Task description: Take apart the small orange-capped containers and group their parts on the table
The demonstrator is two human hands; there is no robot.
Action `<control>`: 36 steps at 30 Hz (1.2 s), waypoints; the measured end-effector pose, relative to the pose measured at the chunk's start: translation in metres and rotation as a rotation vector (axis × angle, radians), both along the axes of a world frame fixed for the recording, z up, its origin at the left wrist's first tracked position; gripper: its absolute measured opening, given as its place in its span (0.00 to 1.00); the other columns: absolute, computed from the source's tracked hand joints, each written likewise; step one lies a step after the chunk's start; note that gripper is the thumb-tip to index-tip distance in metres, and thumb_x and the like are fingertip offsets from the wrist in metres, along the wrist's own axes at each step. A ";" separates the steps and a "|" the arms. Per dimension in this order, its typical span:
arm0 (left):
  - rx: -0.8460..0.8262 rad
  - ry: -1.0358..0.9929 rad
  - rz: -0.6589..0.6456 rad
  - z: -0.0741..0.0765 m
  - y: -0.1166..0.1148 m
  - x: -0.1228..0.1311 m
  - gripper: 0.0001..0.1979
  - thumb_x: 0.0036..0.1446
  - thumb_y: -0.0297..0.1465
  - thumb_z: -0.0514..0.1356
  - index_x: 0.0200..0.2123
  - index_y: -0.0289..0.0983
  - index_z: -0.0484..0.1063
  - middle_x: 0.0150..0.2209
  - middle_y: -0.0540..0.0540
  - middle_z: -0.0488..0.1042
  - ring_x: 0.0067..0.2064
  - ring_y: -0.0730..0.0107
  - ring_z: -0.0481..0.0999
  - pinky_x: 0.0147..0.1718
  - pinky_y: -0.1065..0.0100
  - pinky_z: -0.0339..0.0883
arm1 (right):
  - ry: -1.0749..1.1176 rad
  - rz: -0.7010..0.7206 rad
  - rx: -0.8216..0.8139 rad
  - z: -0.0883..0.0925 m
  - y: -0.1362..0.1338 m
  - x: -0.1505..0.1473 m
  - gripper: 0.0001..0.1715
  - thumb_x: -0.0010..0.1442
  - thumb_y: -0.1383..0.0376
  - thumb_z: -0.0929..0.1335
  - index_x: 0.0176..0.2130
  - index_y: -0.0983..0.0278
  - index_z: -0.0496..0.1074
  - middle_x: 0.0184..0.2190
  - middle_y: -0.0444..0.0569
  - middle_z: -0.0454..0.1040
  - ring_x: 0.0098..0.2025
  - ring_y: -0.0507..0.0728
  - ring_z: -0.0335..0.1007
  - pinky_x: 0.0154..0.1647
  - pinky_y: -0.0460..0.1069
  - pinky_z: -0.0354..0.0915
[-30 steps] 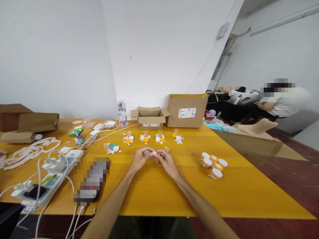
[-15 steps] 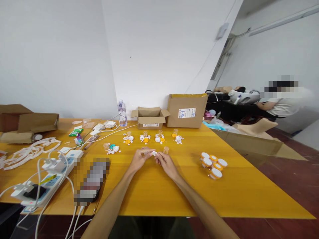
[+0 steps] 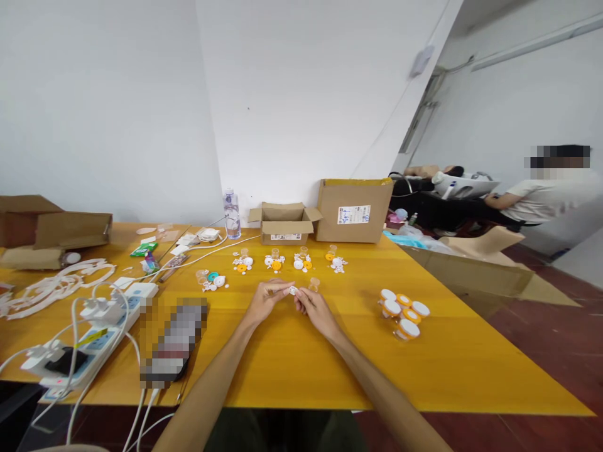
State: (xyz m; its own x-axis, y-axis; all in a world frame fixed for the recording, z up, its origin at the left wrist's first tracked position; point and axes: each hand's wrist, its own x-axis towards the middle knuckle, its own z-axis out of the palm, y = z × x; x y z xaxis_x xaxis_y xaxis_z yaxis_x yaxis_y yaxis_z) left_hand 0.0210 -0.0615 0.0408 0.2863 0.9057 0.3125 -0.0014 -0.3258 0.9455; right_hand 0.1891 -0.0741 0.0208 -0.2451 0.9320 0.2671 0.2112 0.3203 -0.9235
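Between my two hands is a small white plastic part (image 3: pixel 293 290) with dark spots or holes, too small to name more exactly. My left hand (image 3: pixel 264 301) pinches it from the left, thumb and fingers closed. My right hand (image 3: pixel 315 307) grips its right side with closed fingertips. Just past my right fingers stands a small clear plastic cup (image 3: pixel 315 284). Farther back are several groups of small parts, among them a white disc (image 3: pixel 298 264), an orange ring (image 3: pixel 276 265) and loose white pieces (image 3: pixel 338 266). To the left lies a teal ring (image 3: pixel 213 276).
Several orange-rimmed pieces with white tops (image 3: pixel 407 329) stand at the right. An open carton (image 3: pixel 284 232), a taped box (image 3: pixel 353 216) and a bottle (image 3: pixel 231 215) line the wall. A phone (image 3: pixel 174 342), power strips (image 3: pixel 101 342) and cables lie left. A seated person (image 3: pixel 522 198) is beyond the table.
My hands stay almost in place, with the white part turned slightly between my fingertips. The seated person at the right has shifted a little to the right.
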 end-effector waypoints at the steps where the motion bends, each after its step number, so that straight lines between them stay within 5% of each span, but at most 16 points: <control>1: -0.005 -0.005 0.000 0.000 0.000 0.000 0.14 0.52 0.42 0.66 0.38 0.40 0.83 0.40 0.43 0.82 0.46 0.57 0.78 0.53 0.58 0.67 | 0.004 0.004 -0.004 0.000 0.000 0.000 0.35 0.57 0.33 0.57 0.25 0.59 0.64 0.18 0.42 0.66 0.21 0.53 0.60 0.25 0.48 0.58; 18: -0.043 -0.016 0.031 -0.005 0.003 0.004 0.16 0.51 0.43 0.66 0.38 0.39 0.83 0.41 0.43 0.82 0.45 0.58 0.79 0.49 0.60 0.69 | 0.178 -0.022 -0.139 0.007 -0.001 -0.003 0.38 0.48 0.29 0.62 0.22 0.60 0.66 0.15 0.41 0.64 0.18 0.50 0.57 0.21 0.47 0.56; 28: 0.305 0.626 0.181 -0.008 -0.004 0.012 0.08 0.58 0.29 0.61 0.37 0.44 0.80 0.39 0.47 0.81 0.51 0.56 0.71 0.52 0.54 0.54 | 0.322 -0.218 -0.126 0.010 0.001 0.000 0.36 0.47 0.31 0.66 0.24 0.61 0.70 0.20 0.44 0.67 0.21 0.51 0.60 0.21 0.47 0.57; 36: 0.420 0.765 0.192 -0.013 -0.004 0.013 0.11 0.62 0.27 0.57 0.42 0.44 0.78 0.43 0.45 0.80 0.53 0.57 0.68 0.50 0.56 0.53 | 0.288 -0.268 -0.050 0.013 -0.001 0.000 0.34 0.47 0.34 0.68 0.22 0.61 0.68 0.21 0.43 0.66 0.21 0.51 0.60 0.21 0.47 0.58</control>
State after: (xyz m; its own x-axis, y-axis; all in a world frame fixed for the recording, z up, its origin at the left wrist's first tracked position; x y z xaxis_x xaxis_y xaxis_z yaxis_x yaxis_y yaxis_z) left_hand 0.0340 -0.0654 0.0283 0.4075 0.8135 0.4150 0.6711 -0.5750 0.4680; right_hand 0.1889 -0.0748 0.0333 0.0865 0.9664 0.2420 0.0111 0.2419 -0.9702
